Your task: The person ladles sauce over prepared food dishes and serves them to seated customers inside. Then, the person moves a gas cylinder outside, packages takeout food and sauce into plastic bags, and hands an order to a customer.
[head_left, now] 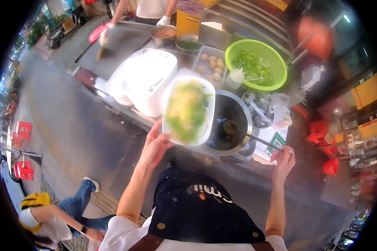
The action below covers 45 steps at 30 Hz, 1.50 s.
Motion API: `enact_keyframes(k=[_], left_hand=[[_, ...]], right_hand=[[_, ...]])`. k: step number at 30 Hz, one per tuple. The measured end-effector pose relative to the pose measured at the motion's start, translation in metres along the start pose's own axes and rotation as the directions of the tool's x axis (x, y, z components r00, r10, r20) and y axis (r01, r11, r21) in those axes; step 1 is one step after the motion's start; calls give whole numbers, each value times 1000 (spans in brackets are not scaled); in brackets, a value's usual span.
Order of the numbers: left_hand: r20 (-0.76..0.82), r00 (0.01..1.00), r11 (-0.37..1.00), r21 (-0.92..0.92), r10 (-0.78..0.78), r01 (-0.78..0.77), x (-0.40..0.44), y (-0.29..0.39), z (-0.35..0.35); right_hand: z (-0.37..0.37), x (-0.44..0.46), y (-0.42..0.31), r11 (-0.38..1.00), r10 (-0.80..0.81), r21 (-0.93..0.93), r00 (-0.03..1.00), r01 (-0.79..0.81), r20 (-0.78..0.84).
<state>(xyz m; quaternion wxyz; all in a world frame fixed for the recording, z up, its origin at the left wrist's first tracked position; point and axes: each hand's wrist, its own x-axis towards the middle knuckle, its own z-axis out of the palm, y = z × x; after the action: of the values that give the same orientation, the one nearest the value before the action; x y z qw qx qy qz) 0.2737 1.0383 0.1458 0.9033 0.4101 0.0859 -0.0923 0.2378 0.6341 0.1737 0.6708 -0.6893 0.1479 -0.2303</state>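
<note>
My left hand [152,145] grips the near left edge of a white rectangular dish [211,118], fingers around its rim. Pale food with green shreds [187,109], blurred by motion, fills the dish. To its right, a metal pot [248,119] contains dark liquid. My right hand [284,161] is closed around the handle end of a ladle [260,141], whose bowl rests within the pot. Beyond the left hand stand stacked white dishes [153,79]. A pale squeeze bottle [234,78] is just behind the pot.
A green basket [283,77] of lettuce and a tray of eggs [212,63] sit at the back. Plastic bags [276,106] lie right of the pot. Across the griddle [125,39], another person's gloved hands [163,21] show. A passer-by [56,217] walks at lower left.
</note>
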Motion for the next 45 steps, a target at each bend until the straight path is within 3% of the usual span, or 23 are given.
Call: enact_keyframes(k=[33,45], left_hand=[[3,999,999,-5,42,-42,62,22,-35],[46,999,1000,-4,-4,4,65,30,-28]], right_hand=[[24,-17,3,999,42,8,998,-42,-39],[24,-11,-14,998,-47,-35,998,45,-46]])
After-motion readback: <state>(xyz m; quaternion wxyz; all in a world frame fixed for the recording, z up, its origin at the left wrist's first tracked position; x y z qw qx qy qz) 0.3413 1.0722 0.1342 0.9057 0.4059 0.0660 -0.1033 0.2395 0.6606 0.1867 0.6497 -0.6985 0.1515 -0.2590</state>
